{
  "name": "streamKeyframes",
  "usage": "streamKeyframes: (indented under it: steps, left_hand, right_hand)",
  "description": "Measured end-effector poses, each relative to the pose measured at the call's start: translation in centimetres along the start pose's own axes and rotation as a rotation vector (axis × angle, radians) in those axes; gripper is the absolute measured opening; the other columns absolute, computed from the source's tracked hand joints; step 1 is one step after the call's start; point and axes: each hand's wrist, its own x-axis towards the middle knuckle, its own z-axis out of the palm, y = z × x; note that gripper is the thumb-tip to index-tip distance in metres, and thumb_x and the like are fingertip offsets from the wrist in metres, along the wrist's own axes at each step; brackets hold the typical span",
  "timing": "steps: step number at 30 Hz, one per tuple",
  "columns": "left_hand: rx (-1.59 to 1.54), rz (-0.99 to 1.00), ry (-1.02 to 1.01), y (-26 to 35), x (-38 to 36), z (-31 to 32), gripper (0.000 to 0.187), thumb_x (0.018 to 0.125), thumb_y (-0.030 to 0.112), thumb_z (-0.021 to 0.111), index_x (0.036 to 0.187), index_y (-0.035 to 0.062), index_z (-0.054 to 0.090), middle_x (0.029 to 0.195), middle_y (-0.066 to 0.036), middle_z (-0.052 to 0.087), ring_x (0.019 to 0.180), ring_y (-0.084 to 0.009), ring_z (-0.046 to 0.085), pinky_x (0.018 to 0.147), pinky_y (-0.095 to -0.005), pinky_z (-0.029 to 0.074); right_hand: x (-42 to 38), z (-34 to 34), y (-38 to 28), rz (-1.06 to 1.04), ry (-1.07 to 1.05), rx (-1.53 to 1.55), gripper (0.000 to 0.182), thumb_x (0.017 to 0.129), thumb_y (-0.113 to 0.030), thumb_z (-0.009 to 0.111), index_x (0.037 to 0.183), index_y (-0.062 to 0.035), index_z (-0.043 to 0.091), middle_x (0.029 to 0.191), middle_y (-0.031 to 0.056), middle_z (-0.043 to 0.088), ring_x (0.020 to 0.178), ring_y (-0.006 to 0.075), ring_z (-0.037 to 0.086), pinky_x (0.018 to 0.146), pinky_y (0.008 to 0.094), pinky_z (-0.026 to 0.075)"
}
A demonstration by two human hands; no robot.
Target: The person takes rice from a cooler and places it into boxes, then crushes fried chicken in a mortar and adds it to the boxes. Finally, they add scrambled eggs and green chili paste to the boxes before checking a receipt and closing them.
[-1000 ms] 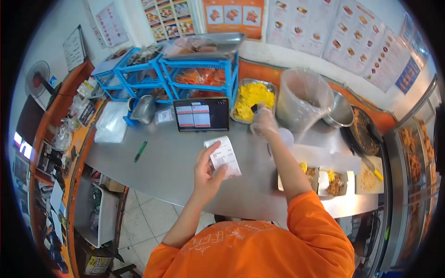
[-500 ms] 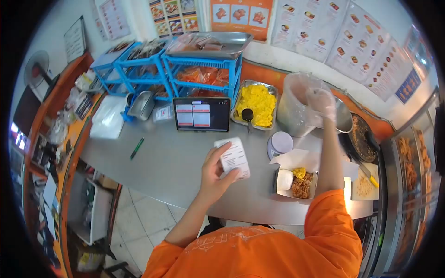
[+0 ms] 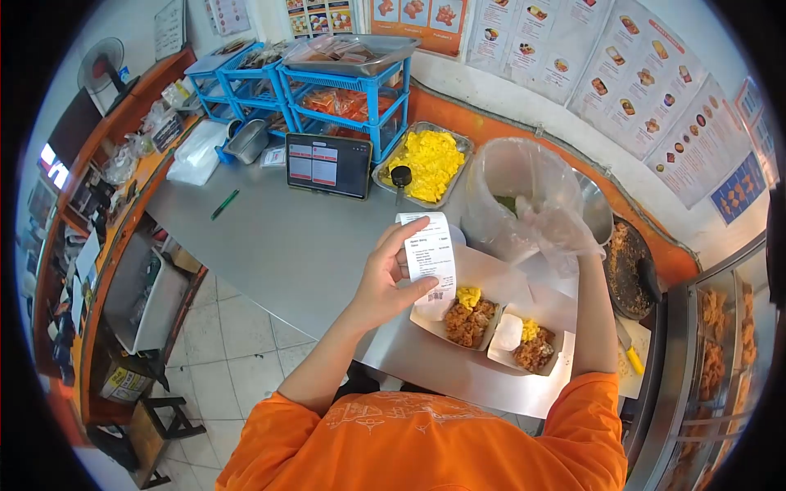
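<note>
My left hand (image 3: 391, 274) pinches a white printed receipt (image 3: 432, 255) between thumb and fingers, its lower end hanging over a paper food box (image 3: 423, 319). Fried chicken (image 3: 469, 323) and yellow scrambled egg (image 3: 468, 297) lie in that box. A second paper box (image 3: 559, 360) to its right holds a white wrapped lump (image 3: 506, 332), egg and chicken. My right hand (image 3: 547, 227) is at the mouth of a large clear plastic bag (image 3: 491, 192), behind the film, which blurs its fingers. Something green (image 3: 506, 202) shows inside the bag.
A tray of scrambled egg (image 3: 430, 164) with a black scoop (image 3: 401, 176) stands beyond the receipt, beside a tablet (image 3: 327, 166). Blue racks (image 3: 381, 106) stand behind. At right are a metal bowl (image 3: 598, 213), a dark round pan (image 3: 629, 282) and a yellow-handled knife (image 3: 634, 358).
The view has shifted right. My left hand has brought the receipt over the boxes, and a second box shows. My right hand has come nearer, and the bag's rim now spreads around it.
</note>
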Motion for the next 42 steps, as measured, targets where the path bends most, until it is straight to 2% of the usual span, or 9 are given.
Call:
streamKeyframes:
  steps: [2,8,12,14,17,21,23,26,42]
  left_hand:
    - [0.149,-0.009,-0.063,0.1,0.0,1.2,0.072,0.071,0.001,0.077,0.133,-0.0002,0.043,0.118,-0.008,0.048,0.115,-0.0202,0.054,0.095,-0.0349,0.048]
    - [1.132,0.298,-0.015,0.8,0.8,9.5,0.071,0.067,0.051,0.077,0.114,0.0023,0.056,0.101,-0.013,0.056,0.087,-0.0289,0.059,0.071,-0.0376,0.042]
    - [1.202,0.346,-0.077,-0.4,2.6,9.9,0.022,0.078,0.023,0.068,0.081,0.0038,0.058,0.081,-0.008,0.055,0.069,-0.029,0.054,0.066,-0.038,0.04]
    - [1.159,0.452,-0.092,-0.4,1.6,11.2,0.016,0.078,0.017,0.065,0.076,0.0041,0.056,0.078,-0.008,0.054,0.067,-0.0292,0.053,0.065,-0.0381,0.041]
    - [1.136,0.554,-0.148,-1.6,0.1,12.5,0.012,0.077,0.011,0.063,0.072,0.0048,0.055,0.076,-0.007,0.053,0.066,-0.0288,0.053,0.064,-0.0378,0.042]
    - [1.14,0.535,-0.164,-1.6,0.1,12.3,0.009,0.077,0.012,0.064,0.076,0.0054,0.057,0.076,-0.007,0.053,0.068,-0.0268,0.054,0.064,-0.0365,0.042]
    - [1.112,0.514,-0.147,-0.8,0.4,11.7,0.009,0.077,0.012,0.064,0.078,0.0054,0.058,0.077,-0.006,0.053,0.069,-0.0264,0.054,0.064,-0.0365,0.041]
    - [0.999,0.504,-0.022,-0.2,1.3,11.1,0.012,0.077,0.014,0.065,0.083,0.0052,0.06,0.08,-0.008,0.056,0.07,-0.0277,0.054,0.065,-0.0367,0.041]
    - [0.77,0.362,-0.244,-1.0,-1.2,7.4,0.017,0.085,0.008,0.058,0.1,0.0021,0.064,0.097,-0.013,0.061,0.083,-0.0279,0.06,0.075,-0.0331,0.049]
  right_hand:
    - [-1.1,-1.9,-2.1,-0.032,0.639,-0.15,0.034,0.084,-0.012,0.054,0.117,-0.0054,0.056,0.094,0.0131,0.065,0.088,0.0296,0.062,0.076,0.0391,0.048]
    - [0.3,-4.2,-9.8,0.309,0.991,1.033,0.055,0.092,-0.032,0.06,0.132,0.0027,0.045,0.113,0.014,0.059,0.092,0.0223,0.059,0.089,0.0343,0.043]
    - [1.6,-2.4,-11.9,0.175,1.258,1.353,0.077,0.085,-0.03,0.069,0.14,0.0059,0.029,0.122,0.0167,0.053,0.104,0.0227,0.053,0.094,0.031,0.041]
    - [-1.1,-4.0,-13.2,0.267,1.101,1.515,0.101,0.076,-0.034,0.075,0.145,0.0066,0.013,0.132,0.0268,0.044,0.121,0.0297,0.045,0.102,0.0339,0.036]
    - [-1.3,-2.8,-11.9,0.727,0.663,0.657,0.12,0.063,-0.041,0.08,0.147,0.0038,0.006,0.149,0.0316,0.017,0.138,0.039,0.023,0.111,0.0415,0.027]
    - [-1.2,-2.8,-10.9,0.631,0.713,0.679,0.106,0.075,-0.04,0.072,0.147,0.0034,0.008,0.149,0.0282,0.02,0.137,0.039,0.025,0.11,0.041,0.029]
    - [-0.6,-2.8,-11.1,0.353,1.139,1.881,0.083,0.088,-0.042,0.061,0.143,0.0031,0.02,0.143,0.0279,0.029,0.131,0.0374,0.036,0.109,0.0404,0.033]
    - [-1.2,-3.7,-10.9,-0.222,1.138,2.492,0.073,0.096,-0.046,0.047,0.145,0.0,0.019,0.144,0.0223,0.025,0.136,0.0343,0.025,0.112,0.0413,0.027]
    - [-1.5,-4.3,-11.4,-0.513,0.766,2.559,0.073,0.096,-0.053,0.037,0.14,0.0048,0.031,0.136,0.025,0.039,0.129,0.0351,0.037,0.11,0.0434,0.03]
